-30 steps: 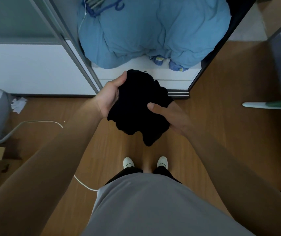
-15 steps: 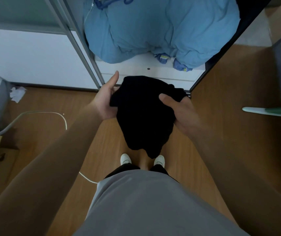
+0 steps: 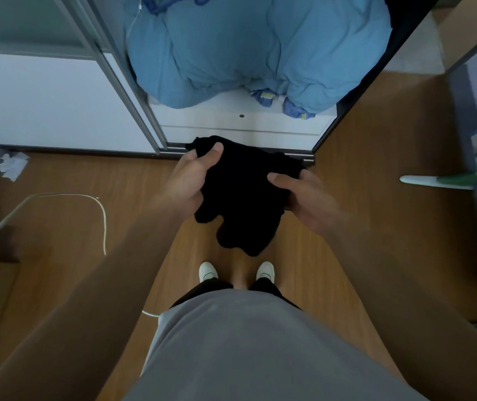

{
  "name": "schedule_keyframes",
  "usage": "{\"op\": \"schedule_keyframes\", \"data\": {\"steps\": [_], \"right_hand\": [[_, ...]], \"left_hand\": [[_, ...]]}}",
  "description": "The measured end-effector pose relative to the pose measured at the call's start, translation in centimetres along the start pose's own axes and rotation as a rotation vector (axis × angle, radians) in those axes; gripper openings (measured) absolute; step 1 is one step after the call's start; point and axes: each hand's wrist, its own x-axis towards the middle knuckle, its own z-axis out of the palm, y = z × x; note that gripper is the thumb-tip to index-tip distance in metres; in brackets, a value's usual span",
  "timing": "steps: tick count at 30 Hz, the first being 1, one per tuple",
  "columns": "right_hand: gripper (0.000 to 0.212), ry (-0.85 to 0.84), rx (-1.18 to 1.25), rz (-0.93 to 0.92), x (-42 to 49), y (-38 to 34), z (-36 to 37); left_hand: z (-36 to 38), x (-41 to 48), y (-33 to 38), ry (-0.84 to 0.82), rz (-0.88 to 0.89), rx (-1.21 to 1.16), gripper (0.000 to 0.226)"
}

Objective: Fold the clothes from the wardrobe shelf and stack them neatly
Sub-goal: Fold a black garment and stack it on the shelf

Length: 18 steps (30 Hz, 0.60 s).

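Note:
A crumpled black garment (image 3: 243, 198) hangs in the air in front of the open wardrobe, above my feet. My left hand (image 3: 191, 180) grips its upper left edge, thumb pressed on top of the cloth. My right hand (image 3: 304, 195) holds its right side, thumb lying across the front and fingers hidden behind the fabric. The lower part of the garment dangles loose in uneven lobes.
A bulky light blue quilt (image 3: 254, 47) fills the white wardrobe shelf (image 3: 240, 123), with blue hangers above it. A sliding door frame (image 3: 121, 82) stands at the left. A white cable (image 3: 98, 209) and crumpled paper (image 3: 11, 166) lie on the wooden floor.
My left thumb has come over the garment's top corner and now pinches it. Both hands have shifted their hold slightly and the cloth hangs more bunched than before.

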Motion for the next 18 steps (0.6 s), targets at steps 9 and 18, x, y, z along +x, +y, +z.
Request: {"op": "schedule_keyframes", "data": {"steps": [9,18], "right_hand": [[0.039,0.266,-0.048,-0.085,1.1,-0.8,-1.1],[0.026,0.427,-0.072,-0.131,1.3,-2.5,-1.2]], "left_hand": [[0.1,-0.4,1.0,0.015,-0.032,-0.18,0.038],[-0.2,-0.4,1.3,-0.1,-0.057,-0.246,0.033]]}}
